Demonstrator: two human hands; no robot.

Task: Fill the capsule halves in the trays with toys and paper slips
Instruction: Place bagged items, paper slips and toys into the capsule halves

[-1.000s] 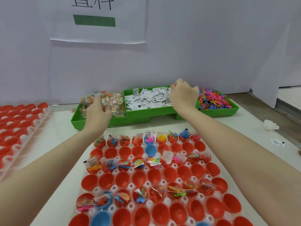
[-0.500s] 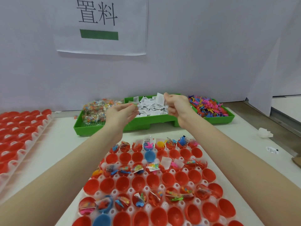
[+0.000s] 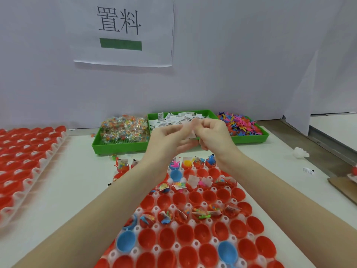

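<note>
nearest, the tray [image 3: 135, 250] is lying directly under the forearms, its white grid seating red and a few blue capsule halves [image 3: 185, 236] open side up so items can be dropped in. most near halves are sitting empty; one middle row and the far rows are already holding toys and slips, so the fill is judged partly done.

above the tray's far end, both hands are meeting at the same point. the left hand [image 3: 168, 140] is curling its fingers, with thumb and fingertips closing toward the right hand. the right hand [image 3: 214, 136] is curling round and pinching a small wad of paper slips [image 3: 193, 134]. motion blur is hiding the exact contact, so whether the left fingers are actually gripping a slip cannot be told. the pose suggests one slip is being peeled off the wad for single placement.

to the left, a second tray [image 3: 29, 163] of red halves is waiting, apparently unfilled.

beyond the hands, three green bins are standing side by side within reach: bagged toys [image 3: 123, 128] on the left, loose slips [image 3: 173, 118] in the middle, coloured figures [image 3: 241, 124] on the right. this is keeping each supply separate and close.

farthest, a sign [image 3: 121, 31] is hanging on the partition.
</note>
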